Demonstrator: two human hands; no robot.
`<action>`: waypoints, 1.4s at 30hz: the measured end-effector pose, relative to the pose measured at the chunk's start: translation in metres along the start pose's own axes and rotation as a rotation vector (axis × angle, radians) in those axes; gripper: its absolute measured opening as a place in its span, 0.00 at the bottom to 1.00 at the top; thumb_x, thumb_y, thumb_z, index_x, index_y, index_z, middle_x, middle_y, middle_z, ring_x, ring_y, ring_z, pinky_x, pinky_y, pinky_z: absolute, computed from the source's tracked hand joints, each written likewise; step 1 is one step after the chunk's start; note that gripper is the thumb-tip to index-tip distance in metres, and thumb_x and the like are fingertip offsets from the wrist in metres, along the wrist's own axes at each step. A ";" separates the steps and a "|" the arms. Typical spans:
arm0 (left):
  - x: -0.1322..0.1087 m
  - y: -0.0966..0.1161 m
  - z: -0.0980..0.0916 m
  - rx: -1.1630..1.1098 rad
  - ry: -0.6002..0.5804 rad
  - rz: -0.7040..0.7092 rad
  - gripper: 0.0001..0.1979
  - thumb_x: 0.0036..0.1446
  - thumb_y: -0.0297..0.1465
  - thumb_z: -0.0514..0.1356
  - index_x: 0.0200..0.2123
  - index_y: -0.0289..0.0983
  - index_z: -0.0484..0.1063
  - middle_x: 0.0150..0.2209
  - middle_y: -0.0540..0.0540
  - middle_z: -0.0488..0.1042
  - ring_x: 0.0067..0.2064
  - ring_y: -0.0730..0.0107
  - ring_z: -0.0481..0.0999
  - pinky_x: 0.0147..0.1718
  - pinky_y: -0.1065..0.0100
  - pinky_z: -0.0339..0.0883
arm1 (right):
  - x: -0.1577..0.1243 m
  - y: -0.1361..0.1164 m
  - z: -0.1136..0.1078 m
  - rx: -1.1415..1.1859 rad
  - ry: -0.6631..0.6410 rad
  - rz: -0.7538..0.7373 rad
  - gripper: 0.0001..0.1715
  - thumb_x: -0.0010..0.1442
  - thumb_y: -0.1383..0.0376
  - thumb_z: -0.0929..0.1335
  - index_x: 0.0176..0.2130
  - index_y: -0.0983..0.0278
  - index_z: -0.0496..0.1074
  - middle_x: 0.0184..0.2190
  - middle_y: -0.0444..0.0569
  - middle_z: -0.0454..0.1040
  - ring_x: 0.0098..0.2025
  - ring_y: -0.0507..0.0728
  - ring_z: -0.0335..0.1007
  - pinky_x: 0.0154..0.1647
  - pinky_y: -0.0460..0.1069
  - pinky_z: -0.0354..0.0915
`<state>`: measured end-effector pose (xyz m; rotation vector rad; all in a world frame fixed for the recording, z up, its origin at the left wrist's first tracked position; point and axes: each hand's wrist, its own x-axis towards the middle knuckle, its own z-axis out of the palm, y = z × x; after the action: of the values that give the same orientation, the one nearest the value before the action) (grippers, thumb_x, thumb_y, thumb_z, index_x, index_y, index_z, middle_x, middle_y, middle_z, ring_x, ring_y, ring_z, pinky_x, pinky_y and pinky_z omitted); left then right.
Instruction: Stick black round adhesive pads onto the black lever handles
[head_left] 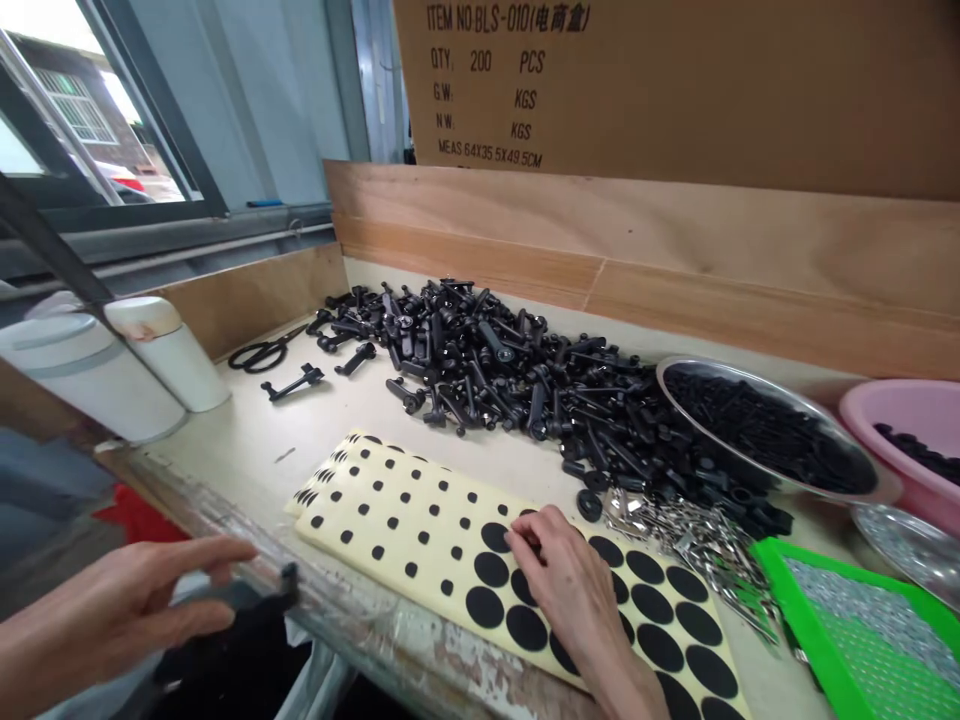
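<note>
A pale yellow sheet (397, 540) of round black stickers lies along the table's front edge. Several large black discs are on its right part, and only small black dots show on its left. My right hand (570, 585) rests on the sheet, fingertips curled together at the edge of a black round sticker (495, 537); the pinch is partly hidden. My left hand (150, 600) is off the front edge, thumb and fingers apart, holding nothing. Just beyond its fingertips is a blurred small black part (289, 580), apart from the hand.
Behind the sheet spreads a heap of black plastic parts (487, 350). Scissors (262, 352) and white bottles (176, 355) are at left. To the right are metal clips (690, 530), a steel bowl (776, 490), a pink basin (862, 410) and a green tray (802, 610).
</note>
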<state>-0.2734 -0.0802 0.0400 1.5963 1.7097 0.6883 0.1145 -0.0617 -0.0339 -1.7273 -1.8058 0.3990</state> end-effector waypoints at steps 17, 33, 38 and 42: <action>0.046 0.080 0.198 0.610 -0.214 0.850 0.10 0.63 0.30 0.55 0.48 0.41 0.68 0.40 0.47 0.70 0.39 0.62 0.65 0.38 0.60 0.57 | -0.013 0.005 0.024 -0.101 0.067 -0.009 0.09 0.63 0.61 0.61 0.35 0.58 0.70 0.34 0.45 0.71 0.28 0.53 0.70 0.25 0.46 0.62; 0.055 0.091 0.190 -0.167 -0.211 0.408 0.03 0.57 0.30 0.60 0.31 0.38 0.72 0.41 0.46 0.75 0.47 0.61 0.69 0.47 0.60 0.61 | 0.002 0.001 0.001 0.654 -0.158 0.152 0.13 0.60 0.57 0.65 0.28 0.61 0.69 0.31 0.45 0.67 0.32 0.54 0.63 0.34 0.48 0.61; 0.064 0.106 0.190 -0.521 -0.288 0.023 0.09 0.53 0.37 0.62 0.27 0.37 0.71 0.32 0.47 0.74 0.35 0.65 0.71 0.35 0.65 0.64 | 0.001 0.010 0.009 0.717 0.098 0.329 0.31 0.59 0.50 0.67 0.56 0.61 0.63 0.39 0.48 0.69 0.32 0.54 0.67 0.33 0.48 0.65; 0.065 0.112 0.193 -0.677 -0.368 -0.090 0.11 0.51 0.38 0.64 0.29 0.35 0.72 0.28 0.48 0.74 0.30 0.68 0.70 0.32 0.67 0.62 | 0.000 0.009 0.007 0.726 0.016 0.294 0.18 0.58 0.50 0.67 0.39 0.62 0.72 0.32 0.47 0.70 0.33 0.55 0.66 0.34 0.48 0.64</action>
<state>-0.0535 -0.0188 -0.0018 1.0758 1.1060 0.7659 0.1172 -0.0590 -0.0447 -1.4413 -1.1651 1.0137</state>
